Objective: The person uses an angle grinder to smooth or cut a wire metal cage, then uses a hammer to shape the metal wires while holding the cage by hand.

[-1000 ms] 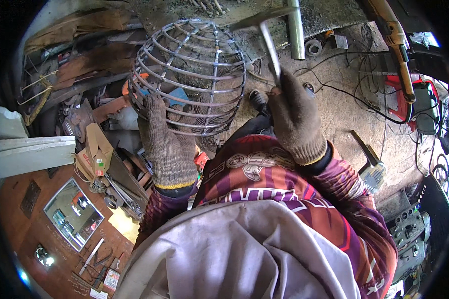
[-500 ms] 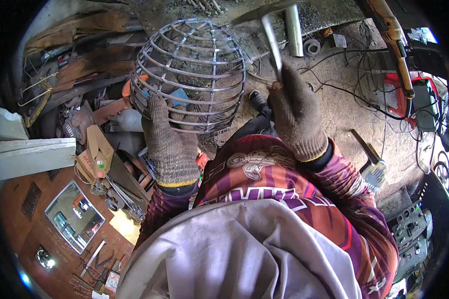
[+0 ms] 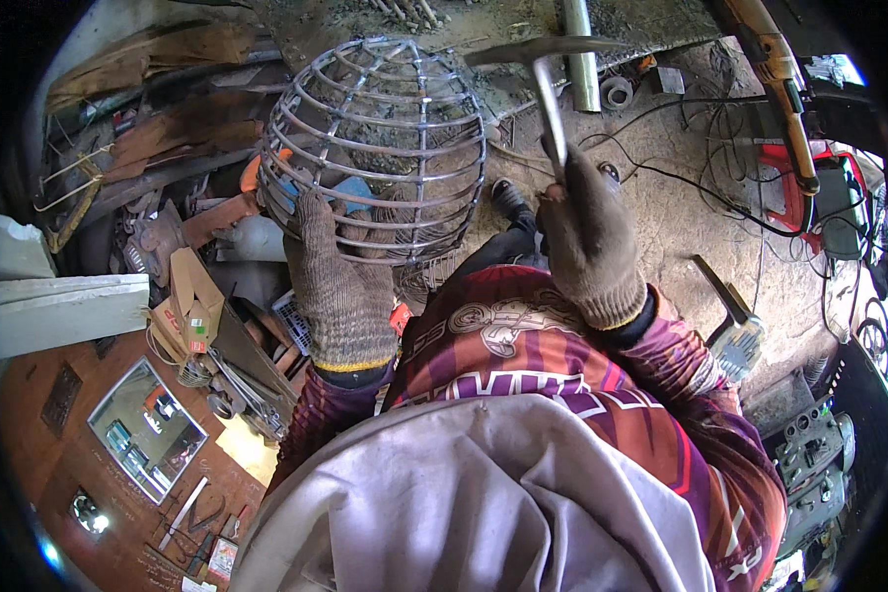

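Presently, the head view shows the left hand (image 3: 337,286) clasping a steel-rod cage (image 3: 422,153) ahead of the torso (image 3: 474,345); the right hand (image 3: 594,237), apart, grips a chipping hammer (image 3: 547,97). Apparent step: hammering; the next move calls for steady bracing.

A metal workshop: hammer (image 3: 550,107), barred cage (image 3: 421,153), scattered hand tools (image 3: 183,512).

The wire cage (image 3: 423,125) was before the person, the left hand (image 3: 343,281) at its near-left side. Right of it, the right hand (image 3: 592,242) held 1 hammer (image 3: 549,107). The pipe (image 3: 584,87) lay behind, cables (image 3: 681,179) on the floor (image 3: 661,321) rightward, the cardboard box (image 3: 185,301) leftward.
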The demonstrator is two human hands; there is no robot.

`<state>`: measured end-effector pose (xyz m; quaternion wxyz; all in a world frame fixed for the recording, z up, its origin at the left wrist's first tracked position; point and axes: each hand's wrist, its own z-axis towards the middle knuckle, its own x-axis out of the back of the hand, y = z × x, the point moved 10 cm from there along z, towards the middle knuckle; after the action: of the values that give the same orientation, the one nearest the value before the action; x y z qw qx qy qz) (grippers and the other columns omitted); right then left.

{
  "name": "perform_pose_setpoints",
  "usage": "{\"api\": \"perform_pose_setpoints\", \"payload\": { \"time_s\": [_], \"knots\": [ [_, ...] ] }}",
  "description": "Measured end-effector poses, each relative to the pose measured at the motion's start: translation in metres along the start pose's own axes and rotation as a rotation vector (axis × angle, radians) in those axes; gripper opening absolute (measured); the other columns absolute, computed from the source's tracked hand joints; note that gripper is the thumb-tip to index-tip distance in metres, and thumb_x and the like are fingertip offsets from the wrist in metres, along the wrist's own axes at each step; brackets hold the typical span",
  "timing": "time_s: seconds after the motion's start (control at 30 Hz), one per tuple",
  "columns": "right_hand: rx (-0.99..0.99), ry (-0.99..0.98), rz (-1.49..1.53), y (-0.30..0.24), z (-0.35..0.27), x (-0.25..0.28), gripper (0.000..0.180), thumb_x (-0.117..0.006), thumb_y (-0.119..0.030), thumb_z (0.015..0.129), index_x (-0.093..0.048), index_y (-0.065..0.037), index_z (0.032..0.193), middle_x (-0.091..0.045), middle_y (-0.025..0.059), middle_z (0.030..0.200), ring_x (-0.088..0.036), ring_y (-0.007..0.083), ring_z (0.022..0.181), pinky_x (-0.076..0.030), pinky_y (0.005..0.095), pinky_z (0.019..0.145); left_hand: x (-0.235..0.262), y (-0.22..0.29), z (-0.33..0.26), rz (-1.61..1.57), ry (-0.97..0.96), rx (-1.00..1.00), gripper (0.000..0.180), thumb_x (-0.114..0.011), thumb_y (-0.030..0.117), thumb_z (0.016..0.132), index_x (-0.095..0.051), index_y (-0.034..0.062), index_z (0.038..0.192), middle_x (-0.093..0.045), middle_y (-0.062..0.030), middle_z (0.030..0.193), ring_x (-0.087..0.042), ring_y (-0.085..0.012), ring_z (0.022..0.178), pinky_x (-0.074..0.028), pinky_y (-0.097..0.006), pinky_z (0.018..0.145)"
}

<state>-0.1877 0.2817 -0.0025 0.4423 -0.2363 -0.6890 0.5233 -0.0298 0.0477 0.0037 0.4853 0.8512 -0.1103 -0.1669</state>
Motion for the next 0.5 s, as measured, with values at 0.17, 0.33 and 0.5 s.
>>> {"api": "perform_pose_setpoints", "payload": {
  "time_s": [0.17,0.33,0.5],
  "knots": [
    [-0.259,-0.03,0.248,0.018,-0.009,0.001,0.047,-0.06,-0.014,0.099,-0.051,-0.002,0.144,-0.07,0.0176,0.085,-0.074,0.0304,0.082,-0.056,0.0378,0.074,0.0,0.0,0.004,-0.045,-0.07,-0.028,0.059,-0.069,0.03,0.098,-0.042,0.0118,0.148,-0.054,-0.0134,0.139,-0.061,-0.0309,0.122,-0.06,-0.05,0.095],
    [-0.011,-0.045,-0.054,-0.003,-0.001,-0.001,0.047,-0.059,-0.013,0.099,-0.05,0.0,0.143,-0.069,0.0179,0.085,-0.073,0.0281,0.078,-0.055,0.036,0.07,0.0,-0.002,0.001,-0.042,-0.062,0.023,0.061,-0.071,0.03,0.097,-0.042,0.0124,0.149,-0.054,-0.013,0.142,-0.06,-0.0301,0.124,-0.06,-0.049,0.096],
    [-0.104,-0.042,0.1,-0.004,0.005,0.009,0.042,-0.06,-0.013,0.098,-0.055,0.0,0.138,-0.069,0.0185,0.085,-0.071,0.0311,0.078,-0.055,0.0391,0.074,0.003,-0.008,0.002,-0.003,-0.037,-0.012,0.055,-0.063,0.036,0.102,-0.047,0.0112,0.148,-0.055,-0.0128,0.144,-0.06,-0.0305,0.126,-0.054,-0.05,0.103]
  ]
}}
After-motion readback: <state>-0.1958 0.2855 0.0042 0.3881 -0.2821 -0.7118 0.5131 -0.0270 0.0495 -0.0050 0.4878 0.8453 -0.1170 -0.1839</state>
